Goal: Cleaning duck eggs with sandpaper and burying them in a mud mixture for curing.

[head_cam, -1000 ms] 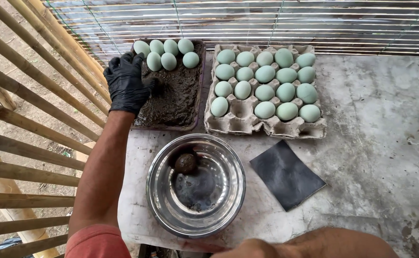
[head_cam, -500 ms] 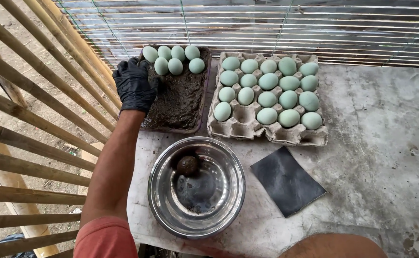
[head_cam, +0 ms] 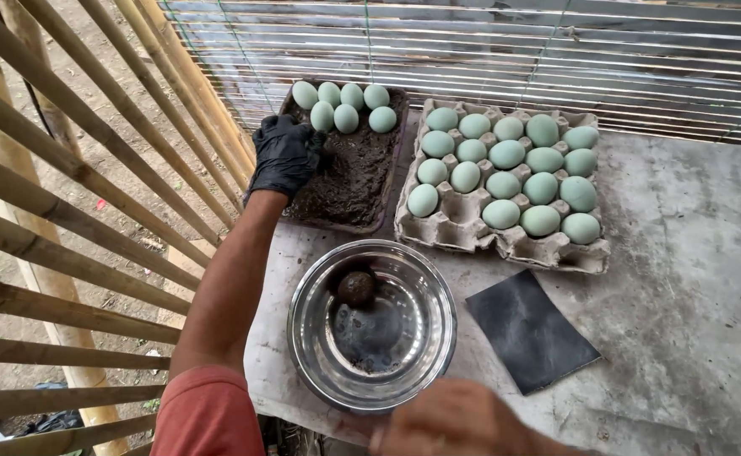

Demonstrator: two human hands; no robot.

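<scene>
Slatted bamboo walls enclose a grey, stained counter [head_cam: 683,279] seen from above. At its rear, a cardboard egg tray [head_cam: 463,228] holds rows of pale blue-green eggs [head_cam: 505,156]; just beside it on the left, a dark tray of mud [head_cam: 354,169] carries six more eggs [head_cam: 345,105] along its far edge. Near the front edge stands a steel bowl [head_cam: 421,338] containing one mud-coated egg [head_cam: 357,288]. A black square sheet [head_cam: 529,329] lies flat to the bowl's right. The left hand [head_cam: 286,156], in a black glove, rests curled on the mud at the tray's left side, gripping nothing distinct. The bare right hand [head_cam: 455,422] lies at the lower frame edge, touching the bowl's rim; its grip cannot be told.
</scene>
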